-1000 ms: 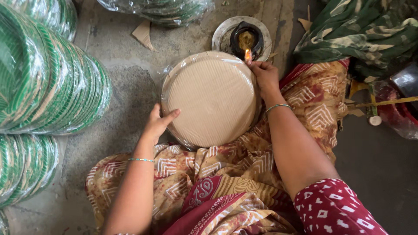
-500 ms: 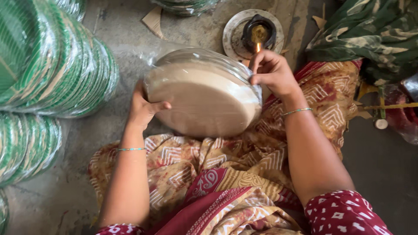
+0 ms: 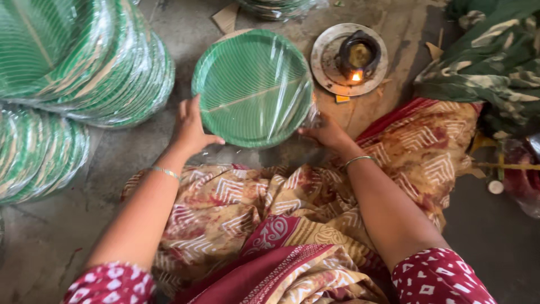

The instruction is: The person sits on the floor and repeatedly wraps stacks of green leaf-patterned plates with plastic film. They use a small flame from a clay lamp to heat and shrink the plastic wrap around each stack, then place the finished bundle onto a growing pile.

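Observation:
A round pack of green leaf-patterned paper plates (image 3: 253, 87), wrapped in clear plastic film, is held green face up just above the floor in front of my lap. My left hand (image 3: 191, 128) grips its left rim with the thumb on top. My right hand (image 3: 328, 133) holds the lower right rim, where loose film bunches up. Both wrists carry thin bangles.
Large stacks of wrapped green plates (image 3: 84, 56) lie at the left, a lower stack (image 3: 34, 152) below them. A small lit oil lamp (image 3: 358, 56) burns on a metal dish (image 3: 329, 73) just right of the pack. Green patterned cloth (image 3: 495, 62) lies at the far right.
The pack lay brown underside up in my lap, was tilted on edge, and now faces green side up, farther from me. My right hand moved from the top rim to the lower right.

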